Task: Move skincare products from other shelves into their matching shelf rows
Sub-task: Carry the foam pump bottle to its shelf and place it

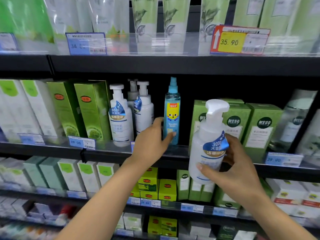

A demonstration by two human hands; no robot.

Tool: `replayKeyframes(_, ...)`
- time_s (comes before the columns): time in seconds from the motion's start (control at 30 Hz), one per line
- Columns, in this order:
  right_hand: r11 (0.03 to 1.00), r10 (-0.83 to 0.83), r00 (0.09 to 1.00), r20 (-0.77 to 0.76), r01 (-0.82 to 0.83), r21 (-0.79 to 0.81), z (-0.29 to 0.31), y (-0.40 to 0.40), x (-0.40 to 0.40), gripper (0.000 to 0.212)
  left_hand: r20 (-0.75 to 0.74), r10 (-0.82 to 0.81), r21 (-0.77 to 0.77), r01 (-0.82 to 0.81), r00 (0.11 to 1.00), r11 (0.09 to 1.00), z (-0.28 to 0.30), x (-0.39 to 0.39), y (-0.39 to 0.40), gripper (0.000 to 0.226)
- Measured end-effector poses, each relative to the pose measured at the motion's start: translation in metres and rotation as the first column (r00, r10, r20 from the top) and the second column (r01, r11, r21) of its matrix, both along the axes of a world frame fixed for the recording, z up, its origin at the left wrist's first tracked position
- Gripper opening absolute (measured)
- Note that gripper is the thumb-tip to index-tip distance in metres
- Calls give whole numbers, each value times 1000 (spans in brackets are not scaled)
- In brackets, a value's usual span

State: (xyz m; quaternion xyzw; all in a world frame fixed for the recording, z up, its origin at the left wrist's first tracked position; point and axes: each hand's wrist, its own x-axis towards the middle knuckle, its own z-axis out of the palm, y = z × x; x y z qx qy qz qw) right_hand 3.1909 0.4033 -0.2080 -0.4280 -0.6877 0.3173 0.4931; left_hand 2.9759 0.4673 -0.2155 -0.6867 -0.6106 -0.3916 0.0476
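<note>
The right hand (237, 163) grasps a white foam pump bottle (208, 142), thumb across the lower front label and fingers wrapped behind. The bottle is held upright in the air, in front of the green boxes (249, 125) at the right of the middle shelf (173, 150), and is not yet set down. Its matching row of white pump bottles (131, 111) stands further left on the same shelf.

The left hand (152, 139) reaches into the gap between that row and a tall blue spray bottle (172, 113), with thumb and fingers closing around the lower part of the spray bottle. Whether the grasp is firm cannot be told.

Hazards:
- The spray bottle is narrow and tall. A sideways push from the left hand would probably tip it against the pump row or over the shelf edge.
- The clear front rail (107, 144) may catch the held bottle's base on entry.
- The held bottle's pump head is top-heavy. A loose low grip may let it tilt into the boxes.
- The gap looks tight, so neighbouring bottles may be knocked over.
</note>
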Motion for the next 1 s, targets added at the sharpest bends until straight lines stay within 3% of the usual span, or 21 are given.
replayKeyframes(0.23,1000,-18,1000,4,18,1,4,4,-4,67,-127,-9,54,16,992,998,-4,-6,-13,60)
replayKeyframes(0.4,999,30,999,-28,-30,19,14,10,-26,66,-230,40,227,13,972,974,-12,-59,-38,43)
replayKeyframes(0.67,994,47,995,-83,-38,105,23,20,-95,71,-412,75,336,75,908,939,-29,-141,-58,29)
replayKeyframes(1.0,989,-8,997,-76,19,148,29,40,-143,70,-378,-20,300,143,926,943,-53,-155,-57,37)
